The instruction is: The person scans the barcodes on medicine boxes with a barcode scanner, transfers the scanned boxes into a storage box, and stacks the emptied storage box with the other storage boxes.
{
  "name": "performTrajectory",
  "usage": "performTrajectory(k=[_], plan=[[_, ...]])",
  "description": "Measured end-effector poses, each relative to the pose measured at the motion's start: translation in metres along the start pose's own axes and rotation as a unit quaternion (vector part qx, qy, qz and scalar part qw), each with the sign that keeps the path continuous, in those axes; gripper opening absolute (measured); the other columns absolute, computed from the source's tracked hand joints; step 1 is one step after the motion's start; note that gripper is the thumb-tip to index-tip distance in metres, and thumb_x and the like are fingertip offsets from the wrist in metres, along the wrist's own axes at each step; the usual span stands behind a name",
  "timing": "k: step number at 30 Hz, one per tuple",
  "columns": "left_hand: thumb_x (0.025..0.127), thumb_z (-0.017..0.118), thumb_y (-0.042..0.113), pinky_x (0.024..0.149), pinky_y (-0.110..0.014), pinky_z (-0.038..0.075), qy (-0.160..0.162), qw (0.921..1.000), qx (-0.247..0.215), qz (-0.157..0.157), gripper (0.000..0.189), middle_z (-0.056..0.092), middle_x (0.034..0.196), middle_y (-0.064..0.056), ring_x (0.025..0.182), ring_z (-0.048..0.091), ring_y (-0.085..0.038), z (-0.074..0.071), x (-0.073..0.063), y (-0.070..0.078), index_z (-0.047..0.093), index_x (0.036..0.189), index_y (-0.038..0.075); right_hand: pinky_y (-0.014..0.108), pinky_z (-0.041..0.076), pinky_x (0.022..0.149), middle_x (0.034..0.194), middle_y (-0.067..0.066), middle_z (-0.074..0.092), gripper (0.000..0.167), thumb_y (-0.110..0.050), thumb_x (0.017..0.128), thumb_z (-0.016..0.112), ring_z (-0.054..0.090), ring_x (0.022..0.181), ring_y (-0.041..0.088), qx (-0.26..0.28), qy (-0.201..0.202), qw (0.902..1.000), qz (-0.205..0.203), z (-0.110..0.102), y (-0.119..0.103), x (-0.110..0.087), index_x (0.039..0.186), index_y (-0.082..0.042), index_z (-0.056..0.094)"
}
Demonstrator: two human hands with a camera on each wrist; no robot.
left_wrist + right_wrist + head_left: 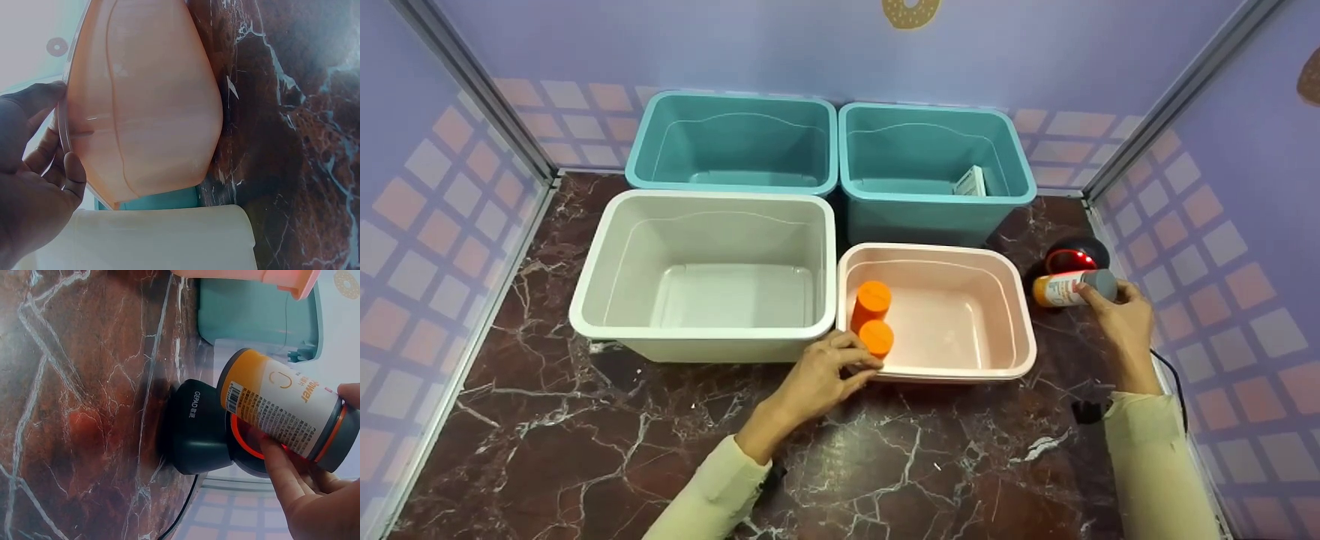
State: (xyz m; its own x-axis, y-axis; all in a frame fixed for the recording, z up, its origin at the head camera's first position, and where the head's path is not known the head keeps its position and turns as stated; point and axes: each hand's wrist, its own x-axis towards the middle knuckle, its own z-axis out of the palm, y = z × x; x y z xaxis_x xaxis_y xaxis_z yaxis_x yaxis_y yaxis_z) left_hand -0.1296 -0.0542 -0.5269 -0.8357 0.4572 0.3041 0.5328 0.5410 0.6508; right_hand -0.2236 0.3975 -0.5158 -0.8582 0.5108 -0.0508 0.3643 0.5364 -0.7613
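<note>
At the right of the head view, the right hand (1126, 321) grips a bottle (1057, 289) tipped onto its side, thumb by the grey-capped end and fingertips beneath, a hold that seems chosen to leave most of the label bare; in the right wrist view a barcode (233, 398) shows on it, close to the red-lit black scanner (1078, 255). The bottle is raised off the table (547, 420), probably to bring it level with that light. Near the middle of the frame, the left hand (817, 379) pinches the near left rim of a pink tub (937, 373), perhaps to steady it. Two orange-capped containers, a far one (874, 296) and a near one (876, 339), stand close together at the tub's left side (whether the left fingertips touch the near one, I cannot tell). A white bin (705, 333) sits left of the tub; at upper centre are a left blue-green bin (742, 150) and a right blue-green bin (919, 221) with a pale box (971, 182) inside, all with openings upward, presumably for easy access
</note>
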Motion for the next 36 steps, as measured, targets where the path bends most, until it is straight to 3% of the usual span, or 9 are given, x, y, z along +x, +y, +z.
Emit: performTrajectory(k=[6,10,20,31,36], plan=[[0.089,0.075,0.025,0.088,-0.032,0.053,0.001,1.0,-0.001,0.003,0.013,0.067,0.098,0.003,0.096,0.059,-0.015,-0.001,0.0,0.0,0.079,0.1,0.02,0.015,0.038,0.086,0.137,0.015,0.058,0.065,-0.041,0.086,0.074,0.052,0.11,0.013,0.029,0.0,0.9996,0.003,0.0,-0.001,-0.001,0.135,-0.003,0.057],[0.09,0.074,0.025,0.089,-0.032,0.053,-0.002,1.0,0.0,0.002,0.013,0.067,0.1,0.004,0.096,0.059,-0.015,-0.001,0.0,0.0,0.079,0.101,0.021,0.015,0.039,0.087,0.139,0.015,0.056,0.061,-0.038,0.085,0.076,0.052,0.113,0.015,0.047,0.001,0.9989,0.004,0.0,0.0,-0.003,0.132,-0.004,0.057],[0.089,0.076,0.023,0.085,-0.031,0.053,0.009,0.9997,0.002,0.024,0.011,0.067,0.098,0.003,0.094,0.06,-0.015,0.0,0.001,-0.002,0.079,0.099,0.019,0.015,0.042,0.084,0.126,0.008,0.059,0.046,-0.03,0.083,0.079,0.051,0.1,0.005,0.082,0.015,0.9964,-0.014,-0.001,0.001,-0.008,0.119,-0.008,0.061],[0.088,0.076,0.023,0.086,-0.031,0.053,0.008,0.9998,-0.002,0.02,0.012,0.068,0.099,0.003,0.095,0.06,-0.015,0.001,0.001,-0.002,0.079,0.099,0.019,0.014,0.042,0.08,0.099,-0.016,0.058,0.052,-0.032,0.082,0.081,0.053,0.093,-0.001,0.07,0.011,0.9971,-0.029,0.0,0.0,-0.015,0.123,-0.007,0.062],[0.088,0.076,0.023,0.088,-0.031,0.053,0.007,0.9999,-0.005,0.013,0.012,0.069,0.1,0.003,0.096,0.06,-0.015,0.0,0.001,-0.001,0.079,0.099,0.019,0.013,0.042,0.079,0.094,-0.019,0.056,0.051,-0.032,0.081,0.081,0.053,0.09,-0.001,0.071,0.012,0.9968,-0.035,0.001,0.0,-0.017,0.122,-0.007,0.062]])
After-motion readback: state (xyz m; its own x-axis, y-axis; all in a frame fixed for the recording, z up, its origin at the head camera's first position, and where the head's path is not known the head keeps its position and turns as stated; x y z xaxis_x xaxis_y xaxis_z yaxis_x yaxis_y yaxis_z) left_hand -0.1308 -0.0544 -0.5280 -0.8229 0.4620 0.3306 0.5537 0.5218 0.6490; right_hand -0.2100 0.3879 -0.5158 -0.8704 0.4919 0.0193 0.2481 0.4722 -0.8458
